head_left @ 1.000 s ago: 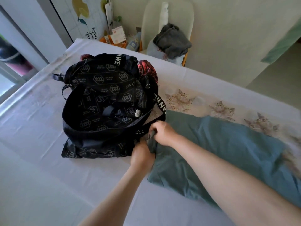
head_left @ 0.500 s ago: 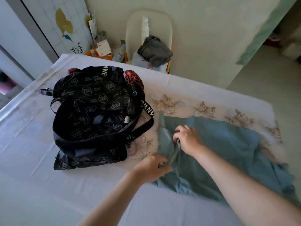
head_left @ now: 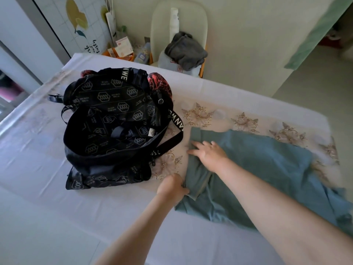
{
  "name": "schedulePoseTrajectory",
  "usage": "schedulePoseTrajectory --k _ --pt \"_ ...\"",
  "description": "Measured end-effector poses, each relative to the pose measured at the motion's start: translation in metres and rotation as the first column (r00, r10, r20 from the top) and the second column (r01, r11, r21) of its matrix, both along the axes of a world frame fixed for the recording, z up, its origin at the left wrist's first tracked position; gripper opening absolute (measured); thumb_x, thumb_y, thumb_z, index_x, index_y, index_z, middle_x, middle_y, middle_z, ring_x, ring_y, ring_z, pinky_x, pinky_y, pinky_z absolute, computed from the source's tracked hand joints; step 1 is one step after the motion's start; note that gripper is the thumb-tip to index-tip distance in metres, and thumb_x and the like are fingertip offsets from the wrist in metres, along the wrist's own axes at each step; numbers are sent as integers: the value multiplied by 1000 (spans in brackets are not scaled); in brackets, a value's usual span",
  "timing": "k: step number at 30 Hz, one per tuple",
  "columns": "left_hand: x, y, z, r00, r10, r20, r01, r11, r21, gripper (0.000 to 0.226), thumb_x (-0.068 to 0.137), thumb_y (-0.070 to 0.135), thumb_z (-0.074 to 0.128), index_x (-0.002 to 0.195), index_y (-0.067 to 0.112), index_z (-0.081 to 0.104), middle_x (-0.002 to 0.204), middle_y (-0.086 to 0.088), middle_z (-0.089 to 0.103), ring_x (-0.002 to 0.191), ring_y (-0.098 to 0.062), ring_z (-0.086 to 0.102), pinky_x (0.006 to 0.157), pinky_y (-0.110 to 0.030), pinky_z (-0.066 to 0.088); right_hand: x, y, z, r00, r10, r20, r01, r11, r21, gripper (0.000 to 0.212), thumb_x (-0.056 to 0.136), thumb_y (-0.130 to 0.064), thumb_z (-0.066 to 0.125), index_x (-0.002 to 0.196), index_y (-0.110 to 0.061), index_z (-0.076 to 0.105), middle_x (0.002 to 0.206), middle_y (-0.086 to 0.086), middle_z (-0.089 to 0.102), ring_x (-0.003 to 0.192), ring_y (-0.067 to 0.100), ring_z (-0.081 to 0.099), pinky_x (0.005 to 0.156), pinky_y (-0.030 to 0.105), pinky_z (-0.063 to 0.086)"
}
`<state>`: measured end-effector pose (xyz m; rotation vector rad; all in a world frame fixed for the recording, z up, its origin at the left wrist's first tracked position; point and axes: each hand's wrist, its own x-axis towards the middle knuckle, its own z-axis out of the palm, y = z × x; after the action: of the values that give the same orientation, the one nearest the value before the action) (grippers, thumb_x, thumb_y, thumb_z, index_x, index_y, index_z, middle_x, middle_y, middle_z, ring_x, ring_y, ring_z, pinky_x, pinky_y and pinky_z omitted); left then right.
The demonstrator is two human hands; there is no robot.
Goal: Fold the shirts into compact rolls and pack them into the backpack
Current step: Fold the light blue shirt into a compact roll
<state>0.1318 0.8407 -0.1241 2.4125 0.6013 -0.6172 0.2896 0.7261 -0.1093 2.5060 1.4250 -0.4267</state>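
Right hand (head_left: 207, 153) flattened onto shirt (head_left: 267, 159); left hand (head_left: 172, 186) pinches edge.

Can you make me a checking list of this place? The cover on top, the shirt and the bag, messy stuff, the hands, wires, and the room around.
Surface: white sheet with a band of flowers, lying flat.
Job's things: blue-green shirt spread out, its left edge folded over; black backpack open beside it; red cloth at the backpack's far rim.
Clutter: nothing seen on the sheet.
Hands: left hand grips the shirt's near edge; right hand lies flat on the shirt, fingers spread.
Cables: nothing seen.
Surroundings: chair with a grey garment on it; paper bag by the wall.
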Motion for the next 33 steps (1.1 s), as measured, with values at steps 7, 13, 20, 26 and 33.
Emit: schedulePoseTrajectory --k 7,13,20,26,33 --pt "-7 4 -1 989 78 122 -71 996 -58 24 88 35 62 90 11 69 91 -5 69 85 -22 65 72 -31 51 2 15 -11 980 189 59 -191 981 34 81 84 8 57 150 -34 35 157 9 25 124 31 44 102 42 40" --pt "11 -3 3 995 96 31 -91 987 -129 30 84 24 60 113 18 56 102 1 65 97 -21 61 73 -28 46 9 8 3 978 189 91 -189 982 -11 23 85 1 57 103 -13 62 91 7 55 81 30 59 66 35 40" --pt "66 -26 56 953 -255 -166 224 957 -186 36 80 30 63 113 17 55 99 -1 59 88 -18 59 70 -31 50 35 -69 33 998 -17 59 1 965 263 21 80 13 61 86 -7 59 115 10 63 86 37 65 65 38 51" --pt "87 -112 81 837 -513 -190 363 780 -509 49 89 51 62 121 13 56 110 -10 68 91 -27 69 84 -40 58 24 -173 30 946 -295 134 270 946 179 40 82 13 57 115 -9 64 146 14 48 128 34 53 119 53 27" --pt "81 -140 18 762 -585 277 601 798 34 37 95 29 52 132 34 57 142 2 49 132 -19 42 111 -36 37 -34 -226 1 770 -637 -18 625 750 217 41 85 -13 58 125 -20 63 139 11 50 116 35 57 96 44 45"
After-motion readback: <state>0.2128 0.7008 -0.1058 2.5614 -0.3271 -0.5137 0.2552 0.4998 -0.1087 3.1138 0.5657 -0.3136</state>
